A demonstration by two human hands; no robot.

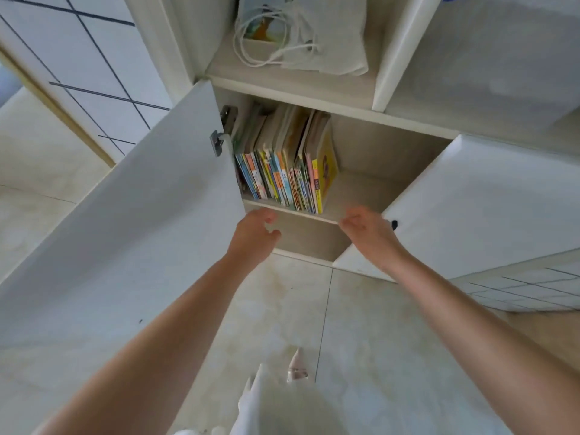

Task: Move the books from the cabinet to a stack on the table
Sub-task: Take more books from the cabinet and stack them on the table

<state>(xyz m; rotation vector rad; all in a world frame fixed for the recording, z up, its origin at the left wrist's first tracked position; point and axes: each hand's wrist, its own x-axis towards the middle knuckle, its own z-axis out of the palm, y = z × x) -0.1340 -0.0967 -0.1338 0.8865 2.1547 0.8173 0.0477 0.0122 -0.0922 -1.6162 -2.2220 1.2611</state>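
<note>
Books [282, 161] upright on cabinet shelf [354, 199] between 2 open doors [141, 215]; left hand [255, 232] and right hand [368, 229] empty, loosely open below books; spine text unreadable.

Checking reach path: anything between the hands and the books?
Head view: only the shelf's front edge lies between. The left hand and right hand hover empty just below it; the books stand upright right behind, with both doors open.
</note>
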